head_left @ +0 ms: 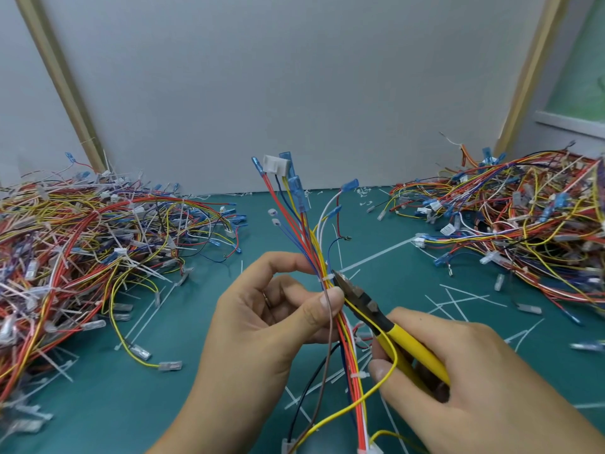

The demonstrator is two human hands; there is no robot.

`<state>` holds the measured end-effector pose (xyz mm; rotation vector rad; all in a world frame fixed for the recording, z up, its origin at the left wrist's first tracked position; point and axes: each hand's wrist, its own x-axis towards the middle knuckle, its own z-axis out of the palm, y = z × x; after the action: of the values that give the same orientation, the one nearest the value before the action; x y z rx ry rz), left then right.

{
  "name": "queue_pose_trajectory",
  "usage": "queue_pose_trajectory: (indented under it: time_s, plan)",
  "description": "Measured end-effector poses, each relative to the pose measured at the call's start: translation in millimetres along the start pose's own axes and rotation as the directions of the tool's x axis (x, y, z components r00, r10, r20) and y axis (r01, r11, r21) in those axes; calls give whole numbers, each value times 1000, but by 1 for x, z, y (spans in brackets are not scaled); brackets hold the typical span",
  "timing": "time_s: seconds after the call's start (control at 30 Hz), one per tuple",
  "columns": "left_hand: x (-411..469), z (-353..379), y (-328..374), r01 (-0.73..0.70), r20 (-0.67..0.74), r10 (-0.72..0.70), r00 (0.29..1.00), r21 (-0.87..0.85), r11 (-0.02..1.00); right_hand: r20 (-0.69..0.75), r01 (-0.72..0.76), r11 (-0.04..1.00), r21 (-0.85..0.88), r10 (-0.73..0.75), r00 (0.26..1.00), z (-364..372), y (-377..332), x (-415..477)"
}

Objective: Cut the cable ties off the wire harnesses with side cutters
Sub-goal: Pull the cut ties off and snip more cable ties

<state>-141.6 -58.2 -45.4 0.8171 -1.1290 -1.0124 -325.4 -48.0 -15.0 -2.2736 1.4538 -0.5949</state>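
A white tie (326, 278) binds the harness (311, 237), upright at centre. The left hand (271, 322) pinches it just below. At 4 o'clock the right hand (465, 375) grips cutters (358, 298), tips at the tie. On the tabletop (203, 381), one pile (82, 244) lies at 9 o'clock and a second pile (523, 224) at 3.

Thin ring (267, 301) on left hand (258, 332)
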Motion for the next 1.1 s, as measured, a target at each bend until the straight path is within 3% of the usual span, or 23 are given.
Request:
queue_pose_trajectory:
  time_s: [0.33,0.53,0.73,0.97,1.1]
  plan:
    - [1,1,-2,6,20,-6,1000,-15,1000,-2,-36,999,36,36,999,3,3,1]
    - [6,-5,-2,-6,-39,7,999,10,1000,-228,-19,962,273,84,970,-1,24,13]
    - [8,-13,-9,-14,-87,31,996,195,981,-346,23,961,277,77,935,6,31,20]
    - [9,-10,2,-2,-134,40,990,273,962,-125,-59,959,278,97,987,8,26,15]
    - [17,-18,52,-142,-190,191,963,243,959,-118,-110,986,122,124,985,4,31,-1]
